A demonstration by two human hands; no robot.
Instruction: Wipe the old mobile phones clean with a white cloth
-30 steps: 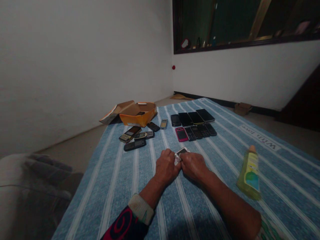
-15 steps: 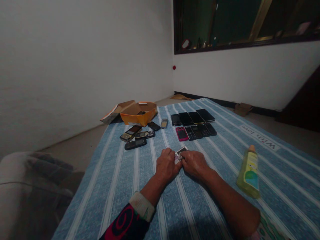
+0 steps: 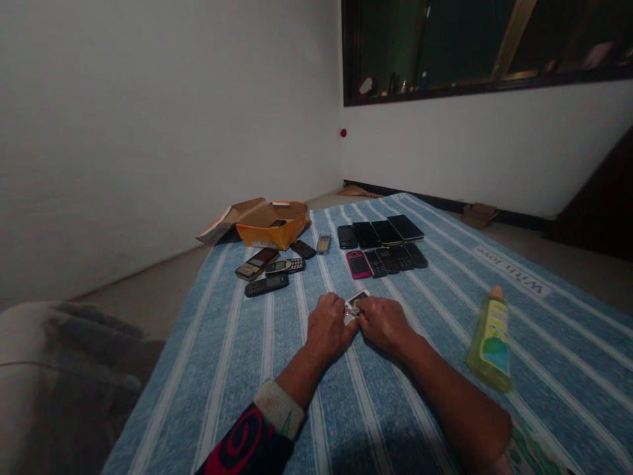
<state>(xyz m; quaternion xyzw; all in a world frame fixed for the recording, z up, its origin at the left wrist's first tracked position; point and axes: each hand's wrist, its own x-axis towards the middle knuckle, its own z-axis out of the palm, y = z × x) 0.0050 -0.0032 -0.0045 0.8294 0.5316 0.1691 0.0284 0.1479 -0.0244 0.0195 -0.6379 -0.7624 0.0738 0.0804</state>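
Note:
My left hand (image 3: 328,323) is closed around the near left side of a white mobile phone (image 3: 362,294) with a dark screen, low over the striped cloth. My right hand (image 3: 384,324) pinches a small crumpled whitish wipe (image 3: 352,311) against the phone's face. Both hands cover much of the phone. Beyond them lies a pink phone (image 3: 358,264), first in a row of several keypad phones (image 3: 388,260). Behind that row several dark touchscreen phones (image 3: 386,232) lie side by side.
An orange cardboard box (image 3: 271,234) stands open at the far left, a phone inside. Several loose keypad phones (image 3: 267,284) lie before it. A bottle of yellow-green liquid (image 3: 490,343) lies on the right. Blue-white striped cloth (image 3: 237,396) covers the table. A grey seat (image 3: 64,389) is at left.
The hands stay in nearly the same place, both still on the phone, with the wipe barely shifted. The whole view has moved very slightly.

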